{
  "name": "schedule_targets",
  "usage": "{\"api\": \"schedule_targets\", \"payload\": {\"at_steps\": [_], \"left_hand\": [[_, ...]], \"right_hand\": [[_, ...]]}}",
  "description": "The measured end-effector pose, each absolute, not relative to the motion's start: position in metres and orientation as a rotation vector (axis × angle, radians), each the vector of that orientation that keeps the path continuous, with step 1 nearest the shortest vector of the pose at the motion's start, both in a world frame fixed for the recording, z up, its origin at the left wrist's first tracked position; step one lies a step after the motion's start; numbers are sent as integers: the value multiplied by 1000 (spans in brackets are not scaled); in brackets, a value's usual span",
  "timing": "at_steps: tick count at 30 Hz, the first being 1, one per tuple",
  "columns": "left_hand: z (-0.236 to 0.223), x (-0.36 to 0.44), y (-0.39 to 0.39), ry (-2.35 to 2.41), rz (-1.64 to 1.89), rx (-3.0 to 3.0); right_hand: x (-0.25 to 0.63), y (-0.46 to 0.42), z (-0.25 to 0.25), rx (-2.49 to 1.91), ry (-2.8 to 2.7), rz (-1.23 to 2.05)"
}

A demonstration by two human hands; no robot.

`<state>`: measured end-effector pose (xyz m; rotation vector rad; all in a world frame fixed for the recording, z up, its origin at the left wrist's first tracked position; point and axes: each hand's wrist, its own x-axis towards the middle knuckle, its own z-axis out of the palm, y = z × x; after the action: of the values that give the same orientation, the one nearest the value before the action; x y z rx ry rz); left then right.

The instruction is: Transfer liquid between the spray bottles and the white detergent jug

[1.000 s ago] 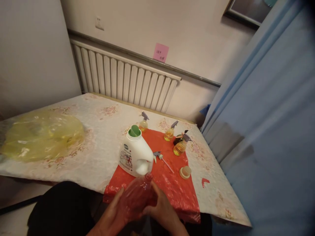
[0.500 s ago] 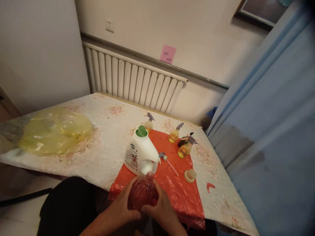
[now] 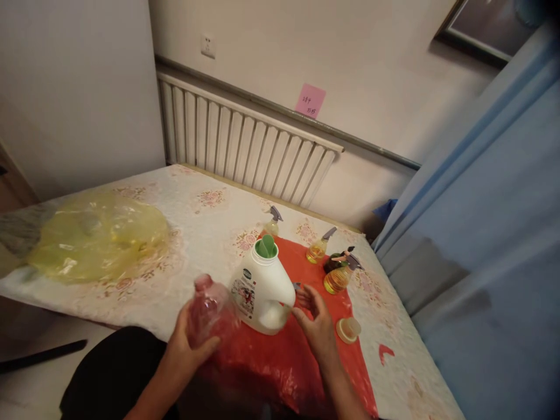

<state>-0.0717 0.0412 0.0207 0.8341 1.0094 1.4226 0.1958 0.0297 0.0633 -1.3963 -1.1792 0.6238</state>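
My left hand [image 3: 186, 344] is closed round a clear pink spray bottle body [image 3: 210, 315], tilted slightly, its open neck upward. Just right of it, a white detergent jug [image 3: 260, 286] stands on the red plastic bag [image 3: 280, 367], with green [image 3: 266, 247] showing in its mouth. Beside the jug's handle is my right hand [image 3: 315, 318], fingers apart and holding nothing. Past its fingertips shows a bit of the grey spray head [image 3: 297, 286]; the rest is hidden by the hand. A pale cap [image 3: 349, 329] lies to the right.
Spray bottles with yellow liquid [image 3: 315, 252] [image 3: 336, 281] stand at the bag's far side, near a dark green bottle [image 3: 333, 262]. Another spray bottle [image 3: 272, 224] is behind the jug. A yellow plastic bag [image 3: 100, 239] lies left on the flowered tablecloth [image 3: 210, 198]. A blue curtain [image 3: 490, 233] hangs right.
Both hands were round the pink bottle. My left hand has carried it left of the jug, while my right hand has let go and moved right, to the jug's handle side.
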Motion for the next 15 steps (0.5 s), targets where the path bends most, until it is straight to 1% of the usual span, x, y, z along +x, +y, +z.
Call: {"api": "schedule_targets", "payload": {"at_steps": [4, 7, 11, 15], "left_hand": [[30, -73, 96, 1030, 1651, 827], [33, -68, 139, 1015, 1752, 855], [13, -65, 184, 1080, 1747, 923], [-12, -74, 205, 1142, 1683, 953]], "right_hand": [[186, 60, 52, -1369, -1350, 755], [179, 71, 40, -1430, -1296, 777], [176, 77, 21, -1489, -1139, 787], [168, 79, 9, -1515, -1092, 770]]}}
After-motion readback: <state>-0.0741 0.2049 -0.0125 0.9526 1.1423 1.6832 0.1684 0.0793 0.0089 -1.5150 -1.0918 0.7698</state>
